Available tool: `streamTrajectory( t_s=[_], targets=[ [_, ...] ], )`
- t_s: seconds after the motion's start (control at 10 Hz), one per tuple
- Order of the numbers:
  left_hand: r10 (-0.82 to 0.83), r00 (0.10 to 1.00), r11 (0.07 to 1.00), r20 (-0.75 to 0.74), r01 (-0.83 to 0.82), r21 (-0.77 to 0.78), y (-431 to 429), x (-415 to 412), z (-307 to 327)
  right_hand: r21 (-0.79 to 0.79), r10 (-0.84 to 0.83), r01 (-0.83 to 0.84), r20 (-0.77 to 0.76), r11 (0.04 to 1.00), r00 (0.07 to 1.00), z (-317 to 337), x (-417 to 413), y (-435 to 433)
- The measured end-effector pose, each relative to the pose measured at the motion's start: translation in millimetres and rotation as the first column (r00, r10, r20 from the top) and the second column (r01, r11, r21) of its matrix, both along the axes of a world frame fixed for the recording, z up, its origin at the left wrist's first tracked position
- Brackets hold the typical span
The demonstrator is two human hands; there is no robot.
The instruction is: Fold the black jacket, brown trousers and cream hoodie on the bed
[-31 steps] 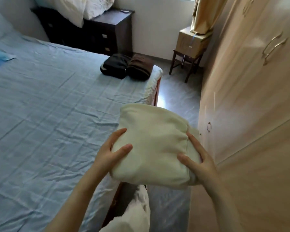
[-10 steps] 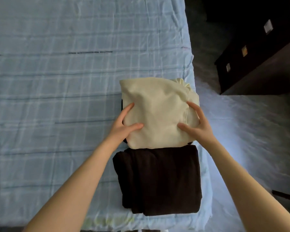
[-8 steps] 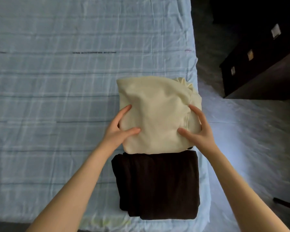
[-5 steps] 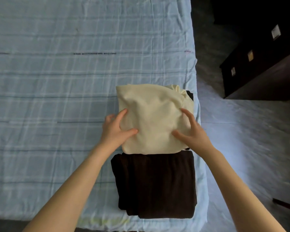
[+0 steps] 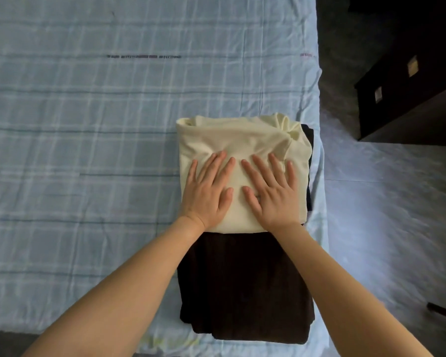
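The folded cream hoodie (image 5: 242, 136) lies on top of the folded black jacket (image 5: 309, 161), of which only a dark strip shows along the hoodie's right side. The folded brown trousers (image 5: 245, 284) lie on the bed just in front of that pile, touching it. My left hand (image 5: 207, 191) and my right hand (image 5: 273, 193) both press flat on the hoodie, fingers straight and spread, side by side.
The clothes sit near the right edge of the bed with its light blue checked sheet (image 5: 88, 150). To the right lies grey floor (image 5: 392, 215), and a dark chest of drawers (image 5: 410, 81) stands at the upper right.
I carried the hoodie over and set it down on the black jacket. My hands let go of its sides and now lie flat on its top.
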State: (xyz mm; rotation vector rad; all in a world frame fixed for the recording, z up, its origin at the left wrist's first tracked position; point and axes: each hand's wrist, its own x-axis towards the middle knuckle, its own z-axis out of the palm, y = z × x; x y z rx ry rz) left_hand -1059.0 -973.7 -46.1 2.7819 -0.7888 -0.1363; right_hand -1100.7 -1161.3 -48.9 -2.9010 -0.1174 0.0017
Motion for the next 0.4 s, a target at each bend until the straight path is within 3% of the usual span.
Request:
streamTrajectory(
  t_s=[0.2, 0.4],
  targets=[
    [0.019, 0.998, 0.997, -0.059, -0.015, 0.078, -6, 0, 4, -0.004, -0.031, 0.031, -0.123, 1.000, 0.992, 0, 2, 0],
    [0.019, 0.967, 0.992, -0.255, 0.015, 0.127, -10, 13, 75, 0.139, -0.052, 0.086, -0.232, 0.987, 0.971, 73, 7, -1]
  ],
)
